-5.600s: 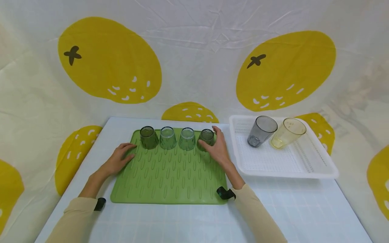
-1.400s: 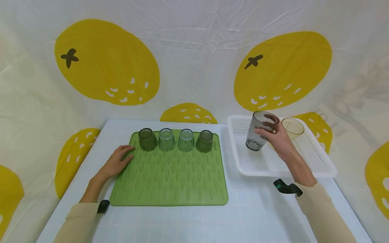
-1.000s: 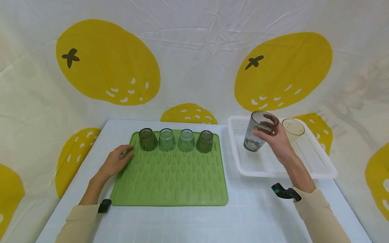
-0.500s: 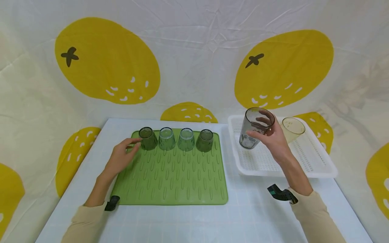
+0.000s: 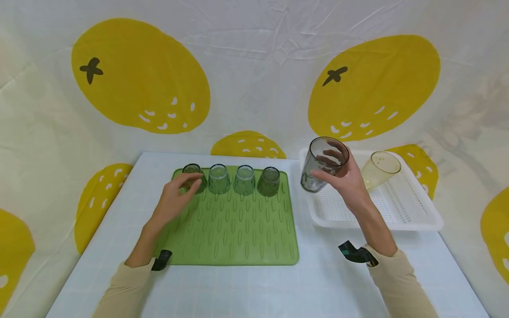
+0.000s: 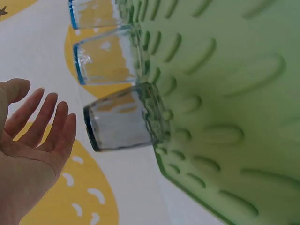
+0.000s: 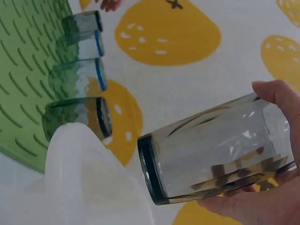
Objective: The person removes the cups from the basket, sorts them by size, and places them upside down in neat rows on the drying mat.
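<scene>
My right hand (image 5: 347, 187) grips a tall grey drinking glass (image 5: 312, 173) around its upper part. The glass is raised, mouth up and slightly tilted, over the left rim of the white basket (image 5: 377, 226). In the right wrist view its thick dark base (image 7: 152, 169) points away from the palm. My left hand (image 5: 172, 201), fingers loosely bent, hovers beside the leftmost dark glass (image 6: 124, 119), apart from it in the left wrist view. That glass stands upside down on the green mat (image 5: 238, 238), in a row with two pale bluish glasses (image 5: 219, 180) and another dark glass (image 5: 269, 182).
Inside the basket a yellow-tinted glass (image 5: 379, 170) leans to the right. The row of glasses lines the mat's back edge, with bare ribbed mat in front. A white cloth with yellow fruit prints (image 5: 258, 88) hangs behind the table.
The right hand has left the far-right dark glass, taken the grey glass from the basket, and moved left with it. The left hand has shifted right from the mat's edge to the leftmost glass.
</scene>
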Demonstrator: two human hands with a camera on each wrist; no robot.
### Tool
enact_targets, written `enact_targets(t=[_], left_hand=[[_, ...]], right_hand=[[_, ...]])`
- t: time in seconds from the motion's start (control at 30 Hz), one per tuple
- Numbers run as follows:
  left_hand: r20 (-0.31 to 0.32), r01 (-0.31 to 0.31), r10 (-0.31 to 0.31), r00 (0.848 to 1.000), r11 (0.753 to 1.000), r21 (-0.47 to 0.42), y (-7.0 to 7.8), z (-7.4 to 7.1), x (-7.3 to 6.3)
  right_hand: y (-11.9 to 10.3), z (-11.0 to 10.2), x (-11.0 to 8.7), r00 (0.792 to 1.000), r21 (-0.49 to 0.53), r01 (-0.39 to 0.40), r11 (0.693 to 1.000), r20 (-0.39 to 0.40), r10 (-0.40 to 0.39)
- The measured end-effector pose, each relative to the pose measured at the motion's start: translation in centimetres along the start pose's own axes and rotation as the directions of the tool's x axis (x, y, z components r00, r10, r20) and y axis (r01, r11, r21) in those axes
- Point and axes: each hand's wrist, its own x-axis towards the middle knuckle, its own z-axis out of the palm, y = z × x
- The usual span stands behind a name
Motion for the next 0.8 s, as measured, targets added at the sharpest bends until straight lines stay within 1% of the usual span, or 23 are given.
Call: enact_targets(t=[0.3,0.6,0.8], left_hand=[[0.002,-0.069,0.069,0.998,0.995,-0.071,1.8,2.0,1.0],[0.029,-0.069,0.076,0.997,0.979,-0.194,4.2,4.2,1.6],[0.046,-0.082,0.095,0.994,0.967,-0.24,5.3,5.5,2.0]], right_hand=[[0.7,2.1,0.0,0.999,0.048,-0.017,0.999,0.038,0.015],[1.6,4.2,-0.5,0.997,0.043,-0.043,0.998,0.067,0.04],[2.3,5.8,-0.7,0.995,0.033,-0.068,0.997,0.079,0.065]])
